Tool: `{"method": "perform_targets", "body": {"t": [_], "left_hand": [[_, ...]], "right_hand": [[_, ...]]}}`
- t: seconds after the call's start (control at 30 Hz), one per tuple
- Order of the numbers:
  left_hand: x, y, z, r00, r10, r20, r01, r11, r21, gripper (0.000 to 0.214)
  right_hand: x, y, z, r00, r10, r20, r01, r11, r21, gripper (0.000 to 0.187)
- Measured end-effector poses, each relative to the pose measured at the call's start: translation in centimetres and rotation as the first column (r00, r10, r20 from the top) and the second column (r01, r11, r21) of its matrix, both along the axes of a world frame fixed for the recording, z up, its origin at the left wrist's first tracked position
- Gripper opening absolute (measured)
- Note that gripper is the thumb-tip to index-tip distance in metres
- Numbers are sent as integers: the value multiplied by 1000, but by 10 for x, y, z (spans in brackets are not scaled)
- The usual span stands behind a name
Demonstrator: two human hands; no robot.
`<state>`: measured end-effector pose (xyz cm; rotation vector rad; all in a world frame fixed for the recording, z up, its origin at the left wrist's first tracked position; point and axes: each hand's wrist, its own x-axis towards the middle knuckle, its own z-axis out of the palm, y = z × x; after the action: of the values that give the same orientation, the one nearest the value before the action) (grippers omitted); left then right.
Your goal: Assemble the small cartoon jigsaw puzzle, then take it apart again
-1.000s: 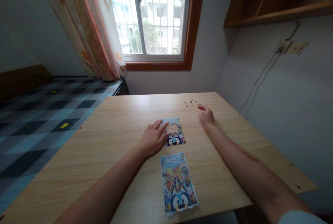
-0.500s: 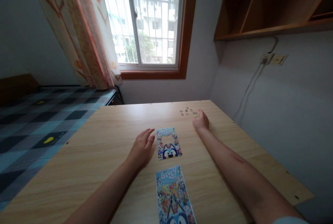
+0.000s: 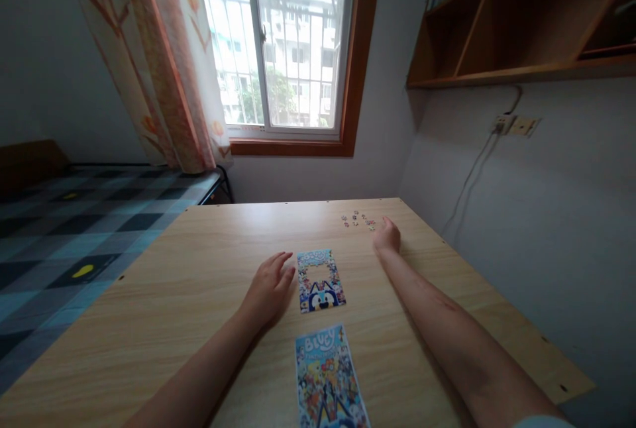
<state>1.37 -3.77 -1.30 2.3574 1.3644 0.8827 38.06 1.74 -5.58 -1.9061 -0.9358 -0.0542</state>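
Note:
A partly assembled jigsaw puzzle (image 3: 322,299) lies on the wooden table, with a jagged gap in its upper middle. Just left of it, my left hand (image 3: 272,282) is open over the table, fingers stretched out and fingertips close to the puzzle's left edge. Farther back, several loose puzzle pieces (image 3: 355,218) are spread in a small cluster. My right hand (image 3: 387,237) is beside the cluster's right side with its fingers curled closed; whatever it may hold is hidden. Nearer to me lies a reference picture (image 3: 328,372) marked "Bluey", cut off by the lower frame edge.
The wooden table (image 3: 199,282) reaches back toward the window wall. To the left stands a bed (image 3: 104,216) with a checked cover. A wall shelf (image 3: 497,30) hangs at upper right, above an outlet (image 3: 517,125) with a cable.
My right hand has drawn slightly away from the loose pieces, to the right, with its fingers more curled. My left hand stays beside the puzzle. The camera view has shifted slightly.

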Motion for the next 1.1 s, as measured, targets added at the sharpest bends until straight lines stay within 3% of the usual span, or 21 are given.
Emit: {"method": "perform_targets", "body": {"t": [0.1, 0.43, 1.1], "left_hand": [[0, 0, 0, 1000, -4, -6, 4, 1000, -6, 52], [2, 0, -6, 1000, -7, 9, 7, 1000, 17, 49], [5, -6, -3, 999, 4, -32, -3, 999, 40, 44]], "right_hand": [[-1, -4, 1, 993, -43, 106, 54, 993, -102, 58], [-14, -8, 5, 971, 45, 236, 30, 953, -302, 33], [-25, -19, 16, 963, 121, 242, -29, 936, -352, 21]]}}
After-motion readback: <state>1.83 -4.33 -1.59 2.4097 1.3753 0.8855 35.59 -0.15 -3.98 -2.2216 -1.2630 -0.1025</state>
